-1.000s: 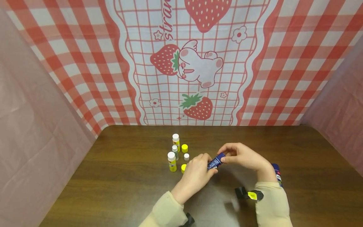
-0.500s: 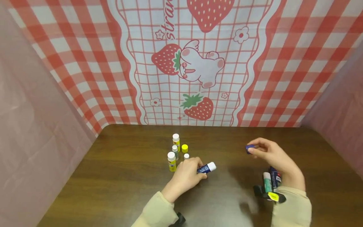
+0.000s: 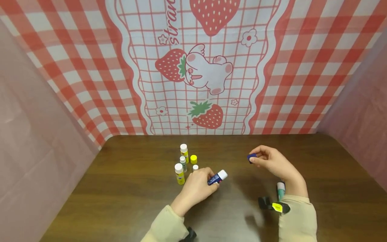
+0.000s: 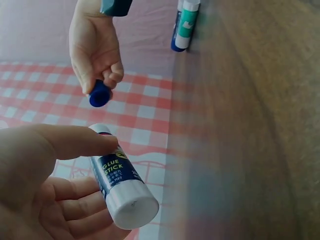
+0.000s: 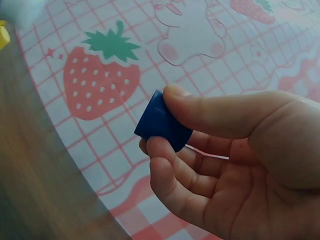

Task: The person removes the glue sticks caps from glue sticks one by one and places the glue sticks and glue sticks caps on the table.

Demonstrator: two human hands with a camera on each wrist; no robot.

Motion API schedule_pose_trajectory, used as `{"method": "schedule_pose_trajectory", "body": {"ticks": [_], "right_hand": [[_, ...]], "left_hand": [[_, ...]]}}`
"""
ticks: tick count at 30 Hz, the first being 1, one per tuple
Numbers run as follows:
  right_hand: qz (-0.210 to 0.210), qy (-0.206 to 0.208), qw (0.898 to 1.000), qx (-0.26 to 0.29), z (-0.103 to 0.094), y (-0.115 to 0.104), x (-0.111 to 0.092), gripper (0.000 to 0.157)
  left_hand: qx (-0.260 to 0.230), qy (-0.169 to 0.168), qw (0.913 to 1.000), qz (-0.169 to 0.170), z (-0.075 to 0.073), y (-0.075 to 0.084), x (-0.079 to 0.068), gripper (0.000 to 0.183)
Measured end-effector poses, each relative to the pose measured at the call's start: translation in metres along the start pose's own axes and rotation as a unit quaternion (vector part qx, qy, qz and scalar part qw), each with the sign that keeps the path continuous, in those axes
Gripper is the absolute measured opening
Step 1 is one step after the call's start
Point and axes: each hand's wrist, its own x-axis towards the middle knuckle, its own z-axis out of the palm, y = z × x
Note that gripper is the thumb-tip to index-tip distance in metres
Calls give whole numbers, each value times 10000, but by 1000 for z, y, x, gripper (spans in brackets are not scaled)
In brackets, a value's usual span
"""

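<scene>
My left hand (image 3: 196,186) grips a dark blue glue stick (image 4: 119,170), its white uncapped end pointing up and to the right in the head view. In the left wrist view the thumb lies across the label, and the words "glue stick" show. My right hand (image 3: 276,163) pinches a small blue cap (image 5: 165,122) between thumb and fingers, apart from the glue stick and to its right. The cap's hollow opening faces the left wrist camera.
Left of my left hand stand two yellow glue sticks (image 3: 179,174) and a small grey-green one (image 3: 183,164). Near them sit a yellow cap (image 3: 194,159) and a white cap (image 3: 195,167). A green glue stick (image 4: 188,22) stands by my right forearm, beside a blue one.
The blue cap has come off the glue stick in my right hand, which moved away to the right, then slightly back left. The left hand drew back a little, still holding the glue stick.
</scene>
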Motion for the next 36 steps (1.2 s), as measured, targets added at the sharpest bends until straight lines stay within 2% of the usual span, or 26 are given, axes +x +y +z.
{"method": "schedule_pose_trajectory", "body": {"ticks": [5,9,12,18,23,30,36], "right_hand": [[149,31,9998,-94,7,-5,5,31],[352,428,9978,-357,15,-7,10,32],[555,666,9950,-499,24,-8,16,33],[613,696,9948,-413,39,-11,24,27],[579,854,9941,-336,47,-12,28,28],[663,913,9936,-18,55,-7,29,31],[946,1045,9900,-46,66,-3,34,35]], "left_hand": [[-264,153,9995,-73,-3,2,7,23],[-625,360,9972,-200,-2,8,16,24],[-1026,472,9928,-408,1,12,25,27],[-1653,811,9809,-633,4,14,43,27],[-1628,1101,9779,-710,5,12,54,29],[-1617,1178,9769,-756,13,5,60,31],[-1487,1325,9749,-994,20,-2,63,30]]}}
